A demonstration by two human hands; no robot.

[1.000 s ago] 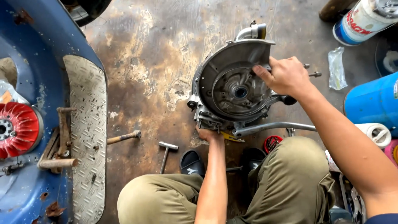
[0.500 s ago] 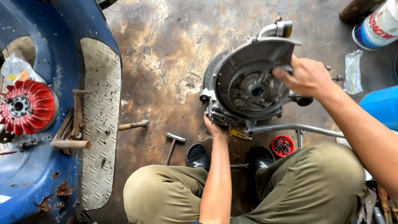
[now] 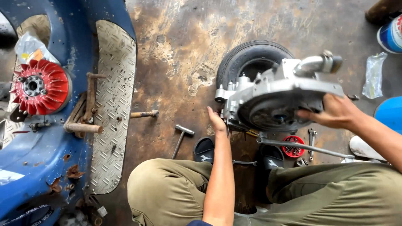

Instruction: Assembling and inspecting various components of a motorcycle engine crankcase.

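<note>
Both hands are gripping the engine [image 3: 272,104]: left hand [image 3: 217,122] clasping its lower edge, right hand [image 3: 335,112] closed on its rim. Tilting, it risks slipping onto the feet.

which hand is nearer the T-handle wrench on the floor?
Left. The left hand grips the engine casing's near edge, just right of the T-handle wrench; the right hand holds its far side.

Repair workshop: stained floor [image 3: 180,62], strewn tools [image 3: 181,138]
</note>
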